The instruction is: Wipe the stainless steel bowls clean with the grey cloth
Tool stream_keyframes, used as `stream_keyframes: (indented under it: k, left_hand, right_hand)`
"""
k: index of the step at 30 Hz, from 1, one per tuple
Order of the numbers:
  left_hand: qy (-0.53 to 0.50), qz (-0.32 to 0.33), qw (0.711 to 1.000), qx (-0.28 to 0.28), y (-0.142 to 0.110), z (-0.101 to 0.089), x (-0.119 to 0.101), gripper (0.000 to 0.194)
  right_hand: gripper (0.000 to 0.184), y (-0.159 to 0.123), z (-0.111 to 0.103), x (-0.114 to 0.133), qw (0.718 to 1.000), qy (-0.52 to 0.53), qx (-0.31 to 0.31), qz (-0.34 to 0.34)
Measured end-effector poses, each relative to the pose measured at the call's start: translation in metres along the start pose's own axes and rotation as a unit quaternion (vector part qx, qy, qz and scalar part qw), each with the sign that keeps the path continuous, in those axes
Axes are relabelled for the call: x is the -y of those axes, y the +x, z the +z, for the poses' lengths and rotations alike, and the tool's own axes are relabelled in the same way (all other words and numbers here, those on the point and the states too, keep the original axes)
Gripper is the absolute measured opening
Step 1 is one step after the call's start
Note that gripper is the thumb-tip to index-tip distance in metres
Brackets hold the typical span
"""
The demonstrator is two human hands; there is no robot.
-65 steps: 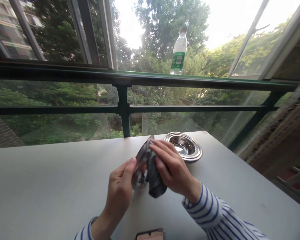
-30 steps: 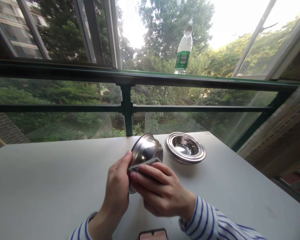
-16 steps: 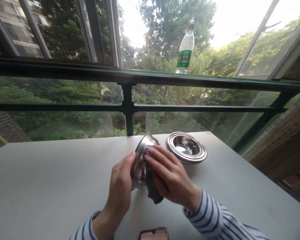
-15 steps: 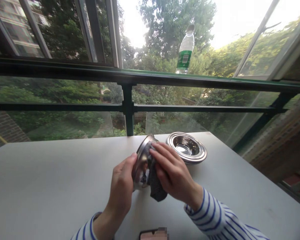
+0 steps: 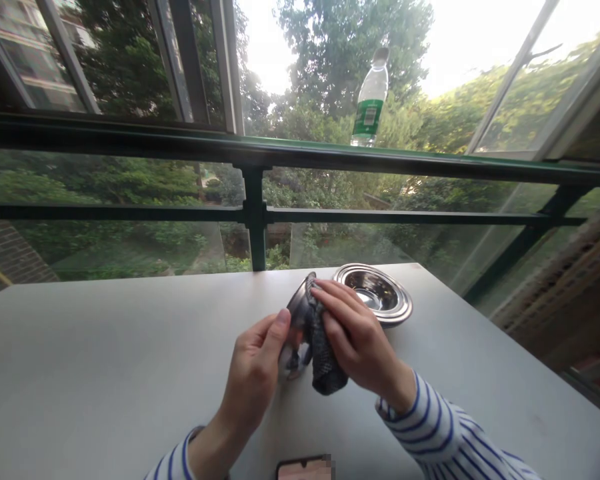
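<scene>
two risks stand out, and both are judged from how the hands sit. the small steel bowl (image 5: 300, 313) stands tilted on edge between the hands, just above or resting on the white table (image 5: 105, 347); its lower rim is too hidden to tell which. the left hand (image 5: 253, 380) is only half open, curled loosely round the bowl's near side, so it holds the bowl with a light, narrow contact rather than a full grip. polished steel gives little friction, so firm pressure from the other side could push the bowl out of that hand and onto the table. the right hand (image 5: 363, 337) is nearly closed and presses the grey cloth (image 5: 327, 363) against the bowl's far side, with the cloth's loose end hanging below. that loose end could snag or slip if it drags on the table, and the hand would then lose its purchase. a wider steel dish (image 5: 380, 313) lies just beyond the right hand, close enough that a sudden slip could knock the two pieces together. a phone (image 5: 305, 470) lies at the near edge, below both hands.
</scene>
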State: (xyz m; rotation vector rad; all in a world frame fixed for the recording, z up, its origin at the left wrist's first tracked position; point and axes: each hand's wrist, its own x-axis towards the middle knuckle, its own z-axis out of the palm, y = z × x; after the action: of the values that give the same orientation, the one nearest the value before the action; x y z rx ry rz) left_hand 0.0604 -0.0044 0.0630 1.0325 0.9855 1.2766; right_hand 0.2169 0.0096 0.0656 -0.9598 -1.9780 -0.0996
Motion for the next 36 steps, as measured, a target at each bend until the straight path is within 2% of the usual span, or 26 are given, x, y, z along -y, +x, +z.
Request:
stream_keyframes:
  k: [5,8,12,15,18,22,24,28,30,34,36]
  left_hand:
    - [-0.042,0.032,0.998,0.021,0.005,-0.003,-0.002,0.018]
    - [-0.087,0.033,0.996,0.010,0.007,-0.004,-0.003,0.015]
    - [-0.144,0.022,0.989,-0.030,0.008,-0.004,-0.007,0.020]
    - [-0.142,-0.004,0.990,-0.019,0.008,-0.003,-0.009,0.025]
    - [-0.088,0.011,0.996,0.005,0.006,-0.001,-0.005,0.025]
    - [-0.036,0.009,0.999,0.021,0.002,-0.002,0.003,0.027]
    - [-0.025,0.016,0.999,0.017,0.002,-0.004,0.004,0.027]
    - [0.002,0.050,0.999,-0.003,0.003,-0.006,0.000,0.026]
    - [0.015,0.051,0.999,0.002,0.002,-0.004,-0.003,0.027]
    - [0.013,0.032,0.999,0.018,-0.002,0.001,-0.005,0.032]
    - [0.005,0.030,0.999,0.015,-0.002,0.000,-0.004,0.032]
  right_hand:
    - [0.040,-0.006,0.005,0.014,0.988,-0.053,0.045,-0.137]
    - [0.039,-0.009,0.010,0.019,0.979,-0.088,0.051,-0.175]
    - [0.037,-0.011,0.015,0.021,0.967,-0.111,0.052,-0.225]
    - [0.035,-0.009,0.015,0.018,0.960,-0.121,0.058,-0.246]
    - [0.038,-0.005,0.009,0.011,0.975,-0.094,0.055,-0.196]
    - [0.039,-0.002,0.001,0.005,0.998,-0.033,0.018,-0.054]
    - [0.039,-0.003,0.001,0.008,0.997,-0.032,0.022,-0.066]
    - [0.041,-0.005,0.004,0.013,0.985,-0.048,0.051,-0.160]
    - [0.041,-0.003,0.004,0.008,0.990,-0.035,0.037,-0.129]
    - [0.039,0.001,0.002,-0.003,1.000,0.002,-0.029,0.010]
    - [0.040,-0.001,0.002,0.000,0.999,-0.008,-0.031,-0.013]
